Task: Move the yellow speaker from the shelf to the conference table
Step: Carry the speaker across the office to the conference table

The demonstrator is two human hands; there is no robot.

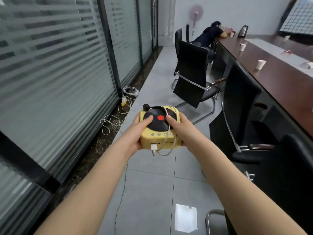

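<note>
The yellow speaker (160, 139), shaped like a small record player with a black disc and red centre, is held in the air in front of me above the grey floor. My left hand (138, 133) grips its left side, thumb on the disc. My right hand (182, 131) grips its right side, thumb on the disc too. A white cable (166, 150) loops over the speaker and hangs from its front. The long dark-brown conference table (277, 77) runs along the right, apart from the speaker.
Black office chairs (193, 73) stand between me and the table. Paper cups (260, 64) and a kettle (243, 31) sit on it. A person leans on its far end. Frosted glass walls line the left, with loose cables (116, 119) on the floor.
</note>
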